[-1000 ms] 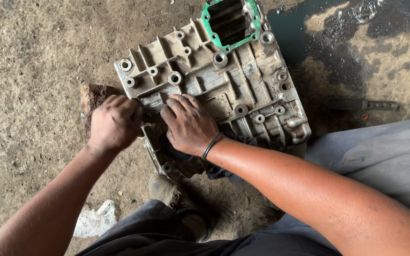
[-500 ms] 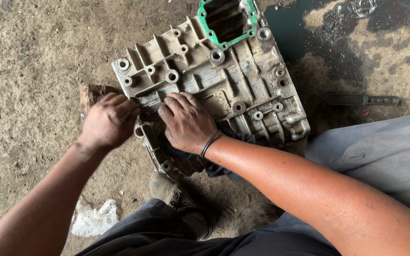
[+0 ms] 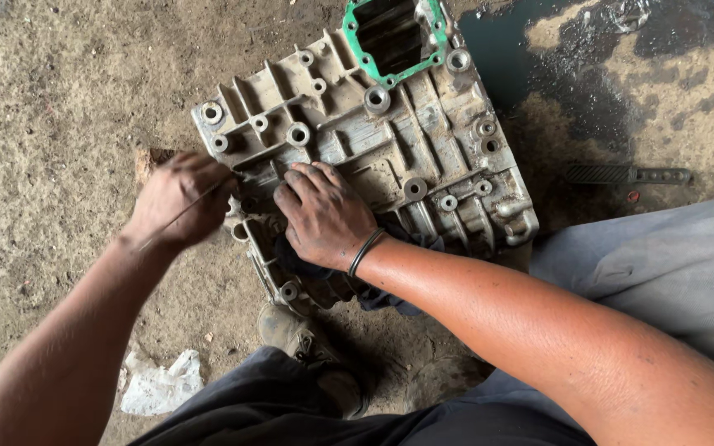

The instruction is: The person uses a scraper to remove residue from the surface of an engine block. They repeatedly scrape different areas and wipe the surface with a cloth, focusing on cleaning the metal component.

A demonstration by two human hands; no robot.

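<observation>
A large, grimy, grey cast-metal housing with ribs and round bolt bosses is laid flat on the dirt floor, its long axis slanted from near left to far right. A green gasket is seated around the rectangular opening at its far end. A thin metal rod, gripped near the casting's left edge, is pointed at a recess there. Its tip is hidden.

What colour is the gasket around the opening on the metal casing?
Green: the gasket rings the rectangular opening at the casing's top, seen in the head view.
</observation>
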